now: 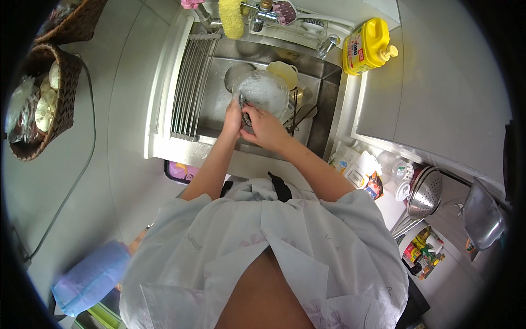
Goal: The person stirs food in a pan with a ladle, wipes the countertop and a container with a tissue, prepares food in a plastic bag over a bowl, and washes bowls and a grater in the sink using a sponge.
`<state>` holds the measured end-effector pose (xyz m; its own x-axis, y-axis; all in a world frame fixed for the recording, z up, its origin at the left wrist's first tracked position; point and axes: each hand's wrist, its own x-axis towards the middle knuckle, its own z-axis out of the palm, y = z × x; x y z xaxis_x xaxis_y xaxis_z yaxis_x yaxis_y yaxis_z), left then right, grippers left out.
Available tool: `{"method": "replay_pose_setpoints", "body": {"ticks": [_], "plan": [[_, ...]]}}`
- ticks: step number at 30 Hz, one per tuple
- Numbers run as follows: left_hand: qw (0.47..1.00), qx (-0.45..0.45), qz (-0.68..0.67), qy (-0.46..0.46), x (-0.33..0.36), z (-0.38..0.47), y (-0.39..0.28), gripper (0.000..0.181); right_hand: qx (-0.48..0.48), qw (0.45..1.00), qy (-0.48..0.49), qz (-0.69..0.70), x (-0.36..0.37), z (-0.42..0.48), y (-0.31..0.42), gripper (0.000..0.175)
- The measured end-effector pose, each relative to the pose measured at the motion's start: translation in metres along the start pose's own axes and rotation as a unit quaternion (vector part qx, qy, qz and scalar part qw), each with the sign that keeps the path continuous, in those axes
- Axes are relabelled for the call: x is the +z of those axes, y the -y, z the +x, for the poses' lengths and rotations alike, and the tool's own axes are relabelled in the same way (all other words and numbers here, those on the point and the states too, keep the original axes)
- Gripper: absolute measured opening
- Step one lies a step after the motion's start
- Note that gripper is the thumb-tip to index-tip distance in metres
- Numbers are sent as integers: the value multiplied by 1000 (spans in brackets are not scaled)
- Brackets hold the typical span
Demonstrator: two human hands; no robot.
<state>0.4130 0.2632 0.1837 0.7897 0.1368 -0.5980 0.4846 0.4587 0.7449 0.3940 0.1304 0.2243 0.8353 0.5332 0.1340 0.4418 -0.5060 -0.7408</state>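
Observation:
My left hand (233,117) and my right hand (268,129) meet over the stainless steel sink (213,92). Between them is a dark grey wire scourer (246,117), lying along my left palm with my right fingers on it. Just beyond my fingers is a clear round bowl (267,90) with whitish foam on it; whether a hand touches its rim is hidden. Behind it in the sink are a grey metal bowl (236,76) and a pale yellow bowl (284,72). Dark chopsticks (302,119) and a pale spoon-like utensil (308,110) lie to the right.
A roll-up drying rack (194,86) spans the sink's left side. Above stand the faucet (265,16), a yellow cloth (231,18) and a yellow OMO pump bottle (365,47). Woven baskets (65,90) are at left. A steel colander (426,193) and containers (363,170) sit lower right.

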Motion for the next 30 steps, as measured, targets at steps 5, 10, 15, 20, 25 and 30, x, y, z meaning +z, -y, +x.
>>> {"method": "replay_pose_setpoints", "body": {"ticks": [5,10,15,20,25,30], "plan": [[997,14,79,8,9,8,-8,43,-104,970,145,-164,-29,-6,-41,63],[997,-3,78,1,25,21,-6,43,-48,967,144,-203,-17,3,-49,69],[983,7,178,43,29,47,-28,45,-48,931,280,-228,-53,36,-56,87],[952,98,281,66,41,66,-46,44,-79,939,188,-277,-63,48,-99,105],[979,2,204,10,45,75,-40,39,-11,931,79,-356,-36,47,-102,76],[999,-32,-13,-11,43,89,-8,46,25,976,-37,-211,-27,53,-71,39]]}}
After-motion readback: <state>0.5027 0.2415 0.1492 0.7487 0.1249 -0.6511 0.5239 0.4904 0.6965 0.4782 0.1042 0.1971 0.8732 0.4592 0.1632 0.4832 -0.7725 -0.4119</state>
